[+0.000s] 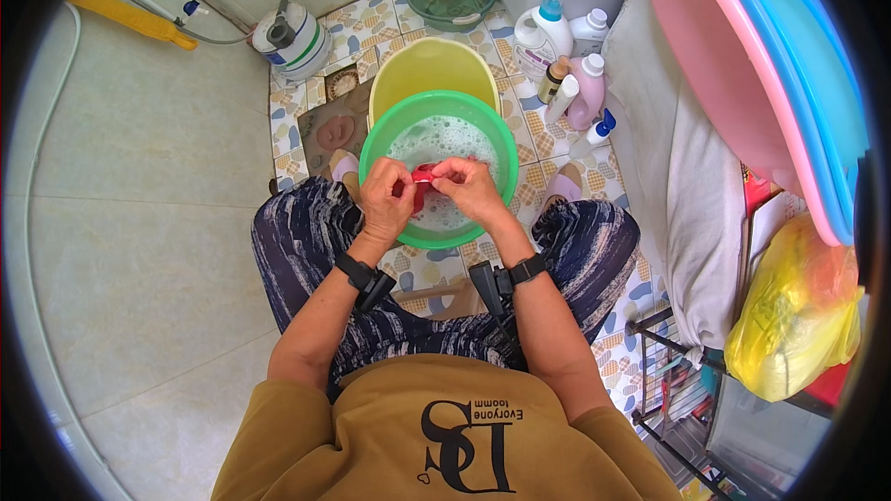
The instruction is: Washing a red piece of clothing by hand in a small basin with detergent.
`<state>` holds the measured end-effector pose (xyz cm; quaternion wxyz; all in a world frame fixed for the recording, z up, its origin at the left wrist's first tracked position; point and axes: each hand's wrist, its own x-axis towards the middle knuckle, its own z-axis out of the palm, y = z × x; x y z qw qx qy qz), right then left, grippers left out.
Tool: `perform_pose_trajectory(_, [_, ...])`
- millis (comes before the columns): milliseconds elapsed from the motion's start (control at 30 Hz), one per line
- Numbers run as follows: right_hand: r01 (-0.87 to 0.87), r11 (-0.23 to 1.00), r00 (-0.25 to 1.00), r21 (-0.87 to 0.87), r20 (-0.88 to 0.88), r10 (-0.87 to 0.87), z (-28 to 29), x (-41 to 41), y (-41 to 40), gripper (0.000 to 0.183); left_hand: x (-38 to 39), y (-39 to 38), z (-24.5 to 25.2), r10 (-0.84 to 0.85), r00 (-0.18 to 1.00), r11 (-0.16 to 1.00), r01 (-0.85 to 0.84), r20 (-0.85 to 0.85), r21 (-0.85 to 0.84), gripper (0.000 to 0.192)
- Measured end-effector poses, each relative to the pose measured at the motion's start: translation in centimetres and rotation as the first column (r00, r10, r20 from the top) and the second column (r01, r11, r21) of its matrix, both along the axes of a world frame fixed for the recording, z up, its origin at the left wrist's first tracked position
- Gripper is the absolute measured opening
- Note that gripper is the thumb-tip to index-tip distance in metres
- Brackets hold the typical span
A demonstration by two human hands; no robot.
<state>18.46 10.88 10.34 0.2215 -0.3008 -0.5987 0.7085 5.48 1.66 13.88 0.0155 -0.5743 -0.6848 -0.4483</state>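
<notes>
Both hands hold a small piece of wet red cloth (424,175) above a green plastic basin (510,153). My left hand (384,196) pinches its left end between thumb and fingers. At the other end, my right hand (472,188) grips the fabric the same way. Part of the red cloth hangs down towards the soapy water (445,212), which is covered in white suds. A bit more red shows in the foam behind my right hand. How far the cloth reaches into the water is hidden by my hands.
A yellow basin (435,69) stands just beyond the green one, and a dark green basin (452,0) farther back. Detergent bottles (543,38) cluster at the right. A white canister (296,42) is by the left wall. A yellow plastic bag (786,313) and a black rack (661,362) flank my right side.
</notes>
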Motion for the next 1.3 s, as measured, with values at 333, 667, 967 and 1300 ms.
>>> perform_pose_trajectory(333, [0.070, 0.996, 0.997, -0.057, -0.039, -0.072, 0.0, 0.0, 0.1, 0.009, 0.7, -0.1, 1.3, -0.089, 0.996, 0.993, 0.087, -0.028, -0.081, 0.022])
perform_pose_trajectory(667, [0.062, 0.998, 0.998, -0.012, 0.012, -0.062, -0.1, 0.0, 0.1, 0.010, 0.8, -0.3, 0.8, -0.058, 0.998, 0.993, 0.058, 0.006, -0.101, 0.015])
perform_pose_trajectory(967, [0.021, 1.000, 0.998, -0.010, 0.055, -0.020, -0.5, 0.2, 0.4, 0.011, 0.7, -0.2, 0.4, -0.043, 0.981, 0.987, 0.072, 0.190, -0.147, 0.011])
perform_pose_trajectory(1300, [-0.032, 0.997, 0.999, -0.070, -0.001, 0.032, 0.7, 0.5, 0.4, 0.009, -0.5, -0.8, -1.8, 0.022, 0.706, 0.901, 0.293, 0.708, -0.320, 0.007])
